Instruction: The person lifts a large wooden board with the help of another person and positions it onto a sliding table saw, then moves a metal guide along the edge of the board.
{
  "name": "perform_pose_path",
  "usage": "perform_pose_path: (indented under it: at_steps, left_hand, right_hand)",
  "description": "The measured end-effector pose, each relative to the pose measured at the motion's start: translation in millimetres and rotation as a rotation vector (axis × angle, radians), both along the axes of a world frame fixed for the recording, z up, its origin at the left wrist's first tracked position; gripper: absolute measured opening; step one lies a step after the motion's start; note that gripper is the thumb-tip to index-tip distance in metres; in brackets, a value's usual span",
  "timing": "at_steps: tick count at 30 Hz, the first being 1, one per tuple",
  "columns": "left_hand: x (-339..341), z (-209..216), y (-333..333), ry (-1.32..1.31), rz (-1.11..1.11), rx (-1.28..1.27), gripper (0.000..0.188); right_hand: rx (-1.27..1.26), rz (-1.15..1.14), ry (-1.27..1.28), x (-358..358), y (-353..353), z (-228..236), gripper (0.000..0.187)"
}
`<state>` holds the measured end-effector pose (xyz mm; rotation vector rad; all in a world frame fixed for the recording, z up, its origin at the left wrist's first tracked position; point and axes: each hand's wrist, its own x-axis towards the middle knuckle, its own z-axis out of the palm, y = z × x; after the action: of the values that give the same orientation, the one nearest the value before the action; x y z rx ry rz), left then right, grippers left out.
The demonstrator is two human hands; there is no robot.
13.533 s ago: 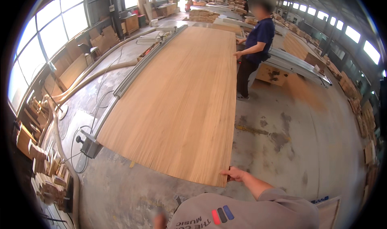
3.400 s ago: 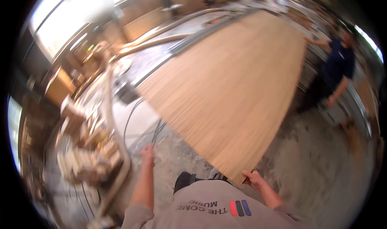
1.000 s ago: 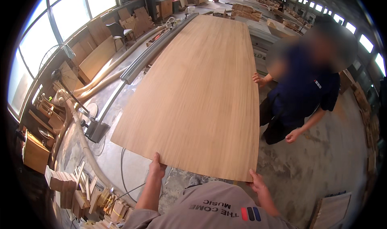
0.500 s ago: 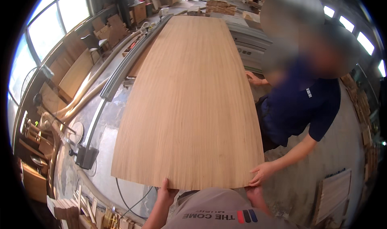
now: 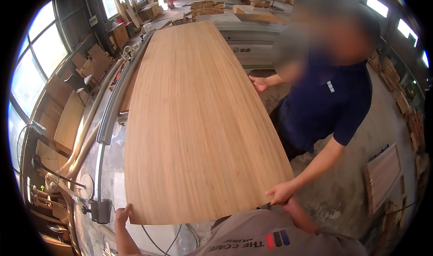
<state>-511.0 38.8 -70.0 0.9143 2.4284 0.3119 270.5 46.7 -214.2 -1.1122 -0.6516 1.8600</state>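
Observation:
A long, pale brown wooden board (image 5: 198,121) with straight grain stretches from in front of me to the far end of a machine. My left hand (image 5: 122,214) is closed at its near left corner, thumb against the edge and the other fingers mostly hidden. By the near right corner is my right hand (image 5: 292,204), its fingers hidden behind a co-worker's hand (image 5: 281,193). That co-worker, in a dark blue shirt (image 5: 331,102), stands on the right and grips this corner. The co-worker's other hand (image 5: 259,83) touches the board's right edge farther along.
Left of the board runs a grey metal rail (image 5: 118,93) with a dark clamp-like block (image 5: 100,211) at its near end. Beyond it are thick hoses (image 5: 85,134) and a fan (image 5: 34,143). A wooden panel (image 5: 383,177) leans at right. Stacked timber (image 5: 207,8) lies far off.
My left hand has moved left along the near edge to the corner. The board's far end has swung left in view, as the view itself turned. The co-worker's hand stays on the near right corner.

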Motion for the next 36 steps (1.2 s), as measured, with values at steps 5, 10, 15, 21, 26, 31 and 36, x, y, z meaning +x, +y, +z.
perform_pose_path:
  at_steps: [5,10,15,21,26,31,36]
  left_hand:
    - [40,-5,6,-0.456,0.246,0.174,0.090]
    - [80,21,10,-0.562,0.192,0.122,0.101]
    - [100,17,-6,-0.569,0.158,0.127,0.102]
    - [147,-17,-22,-0.527,0.239,0.100,0.104]
    - [205,-20,-40,-0.573,0.256,0.084,0.104]
    - [278,-19,-47,-0.574,0.280,0.040,0.105]
    - [347,5,-55,-0.653,0.324,0.046,0.092]
  right_hand:
    - [0.097,0.433,-0.529,-10,20,61,0.039]
    - [-0.029,0.123,-0.283,-6,10,86,0.035]
    - [-0.126,-0.209,0.003,42,-7,-17,0.038]
    - [-0.195,-0.454,0.204,115,-3,-56,0.040]
    - [-0.178,-0.590,0.139,142,1,-28,0.039]
    - [-0.091,-0.770,0.226,141,-19,1,0.057]
    - [-0.335,-1.012,0.308,106,-60,-6,0.076]
